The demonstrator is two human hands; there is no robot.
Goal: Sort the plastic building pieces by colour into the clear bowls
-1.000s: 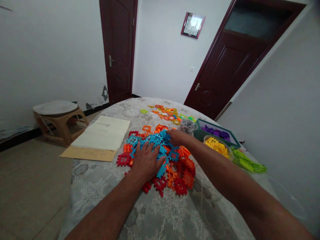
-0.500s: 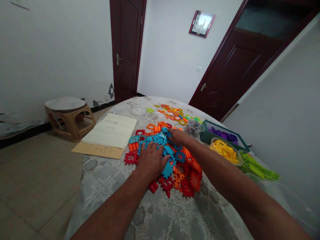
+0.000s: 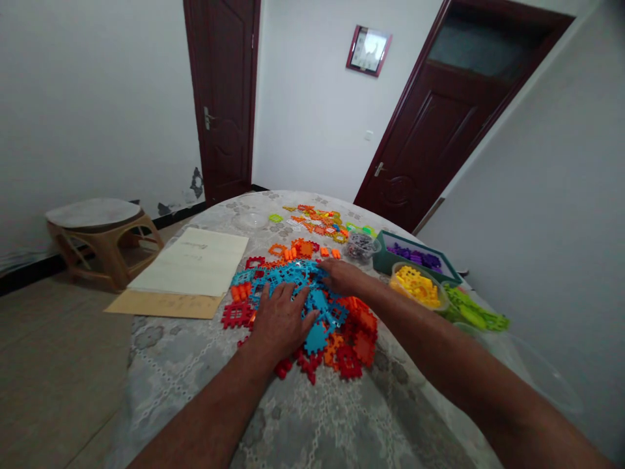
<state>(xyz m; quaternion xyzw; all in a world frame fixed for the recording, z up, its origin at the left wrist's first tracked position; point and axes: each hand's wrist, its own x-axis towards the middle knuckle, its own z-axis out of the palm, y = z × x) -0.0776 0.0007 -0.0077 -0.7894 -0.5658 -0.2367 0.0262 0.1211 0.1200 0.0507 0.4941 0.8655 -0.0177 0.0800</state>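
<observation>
Blue plastic pieces [image 3: 316, 337] lie heaped in the middle of the table, with red pieces [image 3: 237, 314] and orange pieces [image 3: 305, 248] around and under them. My left hand [image 3: 282, 320] rests on the near left part of the heap, fingers spread over the blue pieces. At the right side of the blue pieces is my right hand [image 3: 340, 276], its fingers curled down and touching them. What lies between its fingertips is too small to make out.
Paper sheets [image 3: 191, 262] lie left on the table. Small orange and yellow pieces [image 3: 319, 223] are behind the heap. To the right stand a tub of grey pieces [image 3: 361, 245], a green box [image 3: 385, 260], a tub of yellow pieces [image 3: 416, 286] and light green pieces [image 3: 471, 309].
The view has turned a little to the right. My right hand has come down lower onto the blue pieces, and orange pieces behind it show more. My left hand stays on the heap.
</observation>
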